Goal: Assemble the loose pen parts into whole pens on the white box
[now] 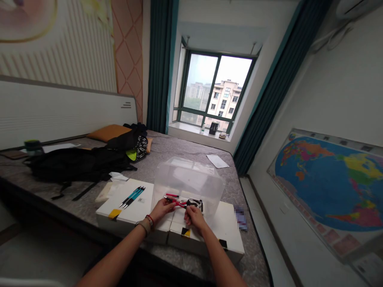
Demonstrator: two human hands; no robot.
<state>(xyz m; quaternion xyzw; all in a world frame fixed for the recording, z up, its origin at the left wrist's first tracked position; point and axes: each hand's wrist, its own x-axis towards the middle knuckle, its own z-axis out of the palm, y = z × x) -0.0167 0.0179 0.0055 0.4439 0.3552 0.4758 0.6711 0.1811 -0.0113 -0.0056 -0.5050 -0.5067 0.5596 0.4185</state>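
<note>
My left hand (161, 210) is closed on a slim red-and-black pen (178, 203), which points toward my right hand. My right hand (195, 218) is closed in a pinch close to the pen's other end; whatever its fingertips hold is too small to make out. Just beyond my hands, a clear plastic bin (188, 179) lies on its side with its opening toward me. A red pen (172, 195) and a cluster of black and white pieces (195, 203) lie at its opening. Several teal-and-black pens (133, 197) lie side by side to the left.
White boxes (107, 203) with yellow and black tape form the work surface on a grey mattress (185, 149). A black backpack (80, 163) lies at the left, with crumpled tissue (118, 176) nearby. A white sheet (217, 161) lies behind the bin.
</note>
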